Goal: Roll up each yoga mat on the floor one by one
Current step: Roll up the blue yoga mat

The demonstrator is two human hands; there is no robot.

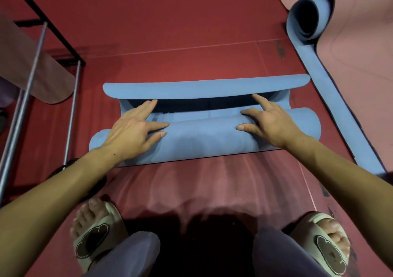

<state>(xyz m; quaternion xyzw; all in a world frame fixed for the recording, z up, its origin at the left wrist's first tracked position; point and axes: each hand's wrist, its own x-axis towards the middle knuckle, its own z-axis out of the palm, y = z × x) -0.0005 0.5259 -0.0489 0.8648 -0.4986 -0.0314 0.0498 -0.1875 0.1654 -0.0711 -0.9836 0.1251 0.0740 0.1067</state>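
At the left edge of the frame, a metal rack with grey poles and a black frame was seen, with a pale cloth draped across it. Lower left, a foot in a beige slipper was planted on the red floor. In the middle of the frame, a blue yoga mat lay crosswise on the floor, largely rolled into a thick tube, its far end curled upward above a dark gap. The left hand was laid flat on the left part of the roll, fingers spread and nearly straight, nothing being gripped. The right hand was pressed on the right part of the roll likewise, fingers splayed, the index finger stretched toward the dark gap. At lower right, a second slipper was visible. At upper right, another blue mat was seen partly rolled, its loose strip running down the right side, beside a pink mat.
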